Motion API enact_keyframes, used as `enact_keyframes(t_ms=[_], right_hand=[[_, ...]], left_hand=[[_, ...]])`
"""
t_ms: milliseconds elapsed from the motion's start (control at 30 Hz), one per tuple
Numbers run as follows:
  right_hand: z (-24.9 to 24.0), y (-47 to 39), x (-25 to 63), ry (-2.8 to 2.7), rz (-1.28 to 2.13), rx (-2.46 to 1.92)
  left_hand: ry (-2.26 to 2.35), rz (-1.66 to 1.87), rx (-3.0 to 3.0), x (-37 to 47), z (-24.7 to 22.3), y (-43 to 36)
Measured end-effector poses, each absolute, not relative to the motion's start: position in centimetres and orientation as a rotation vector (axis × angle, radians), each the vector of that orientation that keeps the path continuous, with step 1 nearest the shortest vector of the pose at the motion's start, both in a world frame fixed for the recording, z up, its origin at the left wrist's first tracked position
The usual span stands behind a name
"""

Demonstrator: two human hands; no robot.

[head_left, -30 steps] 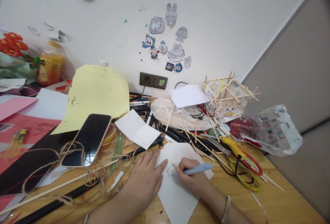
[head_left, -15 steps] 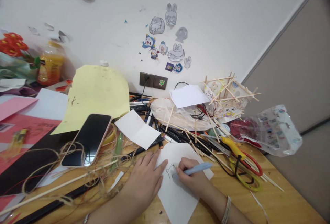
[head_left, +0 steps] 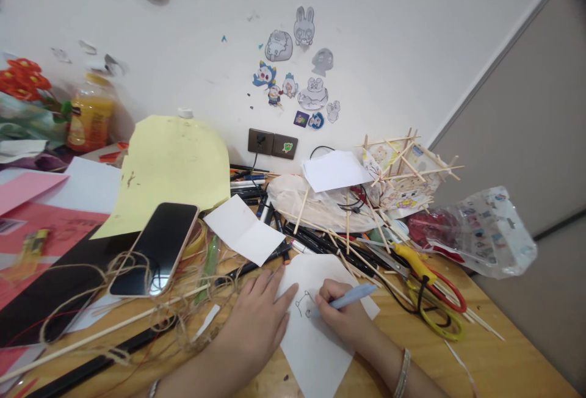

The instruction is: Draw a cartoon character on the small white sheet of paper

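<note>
A white sheet of paper lies on the wooden table in front of me, with a few thin dark drawn lines near its upper middle. My right hand is closed around a light blue pen, its tip down on the sheet beside the drawn lines. My left hand rests flat with fingers spread, the fingertips on the left edge of the paper. Just beyond the left fingers is a black marker.
Scissors with yellow and red handles lie to the right among thin wooden sticks. A phone, tangled twine and yellow paper are on the left. Behind stand a stick-and-paper frame and a plastic bag.
The pen has moved slightly and a small curved mark on the paper has grown into a rounder loop. My left hand stays in place.
</note>
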State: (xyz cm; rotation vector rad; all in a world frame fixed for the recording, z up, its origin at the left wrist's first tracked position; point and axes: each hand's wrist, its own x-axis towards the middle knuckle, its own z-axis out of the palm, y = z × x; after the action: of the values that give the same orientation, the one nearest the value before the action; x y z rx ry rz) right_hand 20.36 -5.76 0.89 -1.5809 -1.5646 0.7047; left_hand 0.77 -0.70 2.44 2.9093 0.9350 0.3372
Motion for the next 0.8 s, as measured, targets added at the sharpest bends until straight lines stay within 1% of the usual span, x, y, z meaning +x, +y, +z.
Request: enact_keyframes(t_ms=[233, 467, 800], right_hand=[[0.95, -5.79, 20.41, -1.586, 0.712, -1.589], [1.1, -5.68, 20.47, -1.599, 0.689, -1.589], [1.18, -5.76, 20.42, -1.588, 0.726, -1.608]], left_hand=[[0.979, 0.291, 2.896, 0.8, 2.61, -0.87], [0.944, 0.382, 2.92, 0.68, 1.92, -0.6], [0.983, 0.269, 2.911, 0.97, 2.81, -0.77]])
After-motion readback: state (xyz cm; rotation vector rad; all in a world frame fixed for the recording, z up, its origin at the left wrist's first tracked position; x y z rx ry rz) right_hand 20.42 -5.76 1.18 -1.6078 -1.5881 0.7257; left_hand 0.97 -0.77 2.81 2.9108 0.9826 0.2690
